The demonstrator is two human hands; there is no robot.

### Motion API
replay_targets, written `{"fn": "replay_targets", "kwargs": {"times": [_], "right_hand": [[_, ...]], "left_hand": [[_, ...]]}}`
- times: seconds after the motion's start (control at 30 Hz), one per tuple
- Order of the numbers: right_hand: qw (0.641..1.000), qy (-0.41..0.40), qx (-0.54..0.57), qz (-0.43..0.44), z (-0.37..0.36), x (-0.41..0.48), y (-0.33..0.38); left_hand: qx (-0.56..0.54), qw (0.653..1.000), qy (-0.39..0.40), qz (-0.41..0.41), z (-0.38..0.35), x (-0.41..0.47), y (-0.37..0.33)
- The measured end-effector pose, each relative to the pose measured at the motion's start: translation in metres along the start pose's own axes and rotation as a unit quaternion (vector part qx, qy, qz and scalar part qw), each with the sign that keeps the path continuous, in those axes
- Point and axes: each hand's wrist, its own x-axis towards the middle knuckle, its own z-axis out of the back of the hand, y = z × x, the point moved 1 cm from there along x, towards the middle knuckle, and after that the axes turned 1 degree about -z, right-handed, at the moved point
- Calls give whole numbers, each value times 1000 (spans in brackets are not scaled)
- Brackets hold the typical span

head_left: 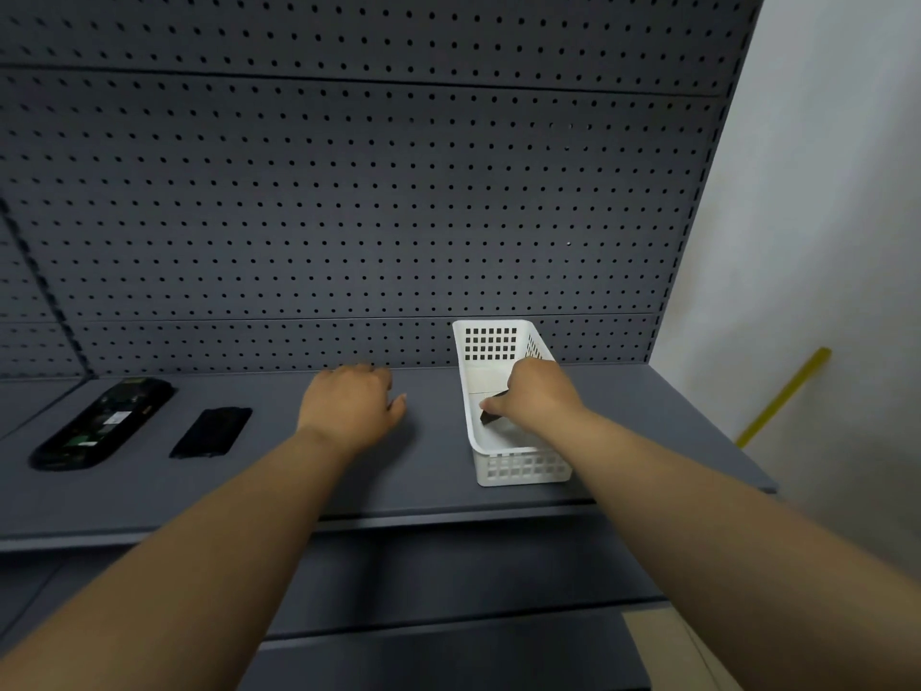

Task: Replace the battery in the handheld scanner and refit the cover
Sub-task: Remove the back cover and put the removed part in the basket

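The black handheld scanner lies face down at the left of the grey shelf, its battery bay uncovered and green circuit board showing. A flat black cover lies just to its right. My left hand rests palm down on the shelf, fingers curled, with nothing in it. My right hand reaches into the white plastic basket and its fingers close on a small dark battery, mostly hidden by the hand.
A grey pegboard back panel rises behind the shelf. More grey shelves sit below the front edge. A white wall with a yellow strip is to the right.
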Motion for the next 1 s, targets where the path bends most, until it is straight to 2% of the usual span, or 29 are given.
{"fn": "replay_targets", "kwargs": {"times": [0.4, 0.67, 0.87, 1.0], "right_hand": [[997, 41, -60, -3, -3, -3, -5], [998, -12, -55, 30, 21, -13, 17], [994, -41, -59, 88, 22, -24, 44], [990, -28, -81, 116, 15, -32, 67]], "left_hand": [[-9, 1000, -3, 1, 4, -6, 7], [-8, 1000, -11, 14, 14, -15, 12], [-14, 1000, -17, 22, 22, -31, 19], [-20, 999, -19, 22, 27, -42, 32]]}}
